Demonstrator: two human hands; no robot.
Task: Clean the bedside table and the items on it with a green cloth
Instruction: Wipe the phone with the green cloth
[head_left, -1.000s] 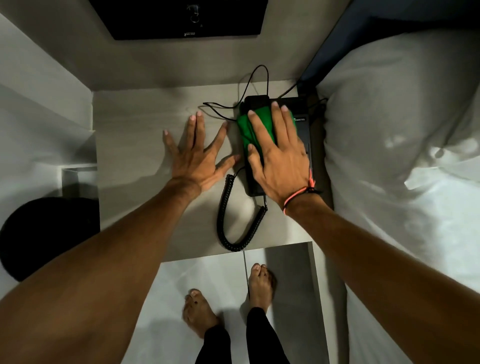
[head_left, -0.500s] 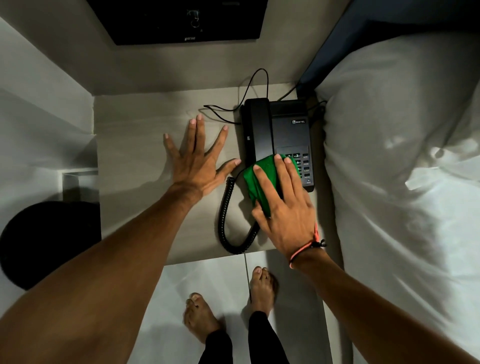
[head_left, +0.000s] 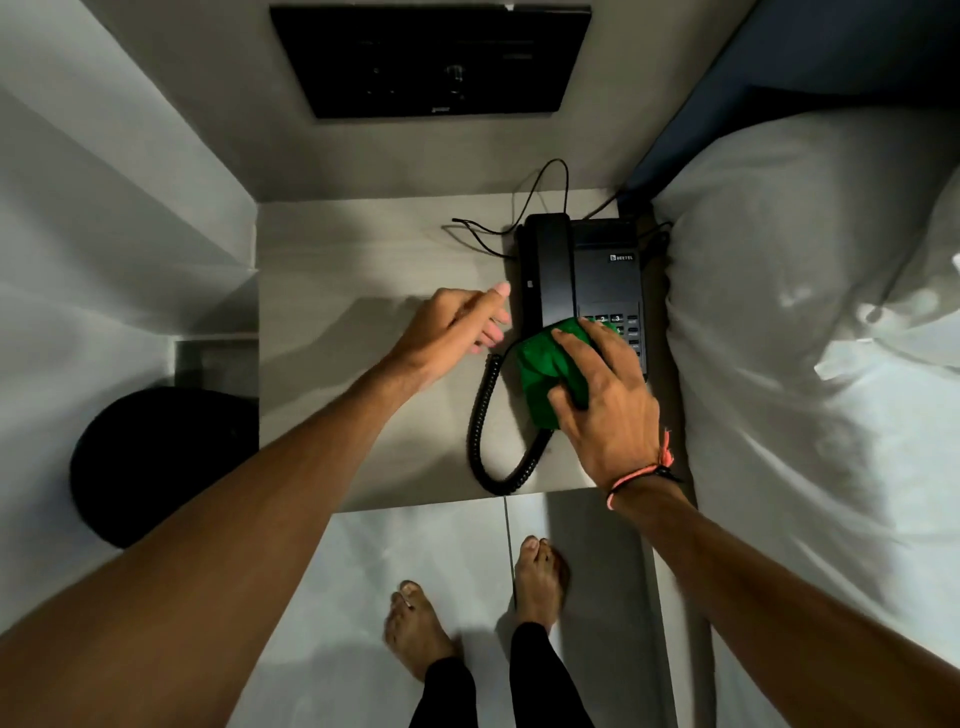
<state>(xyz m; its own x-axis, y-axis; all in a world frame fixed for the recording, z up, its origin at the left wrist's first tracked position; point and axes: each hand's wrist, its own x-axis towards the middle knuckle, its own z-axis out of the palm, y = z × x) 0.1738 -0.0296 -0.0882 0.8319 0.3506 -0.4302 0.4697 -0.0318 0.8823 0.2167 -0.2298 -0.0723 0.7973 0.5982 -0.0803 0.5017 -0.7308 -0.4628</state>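
My right hand (head_left: 605, 400) presses the bunched green cloth (head_left: 545, 371) on the black corded desk phone's (head_left: 582, 280) near end; left hand (head_left: 457, 325), loosely curled and empty, should steady the handset while I wipe the keypad gently.

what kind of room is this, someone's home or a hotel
Most likely a hotel bedroom, though a home can't be ruled out. A corded desk phone sits on a small bedside table, pressed against a bed with white pillows, and a dark switch panel is set in the wall above.
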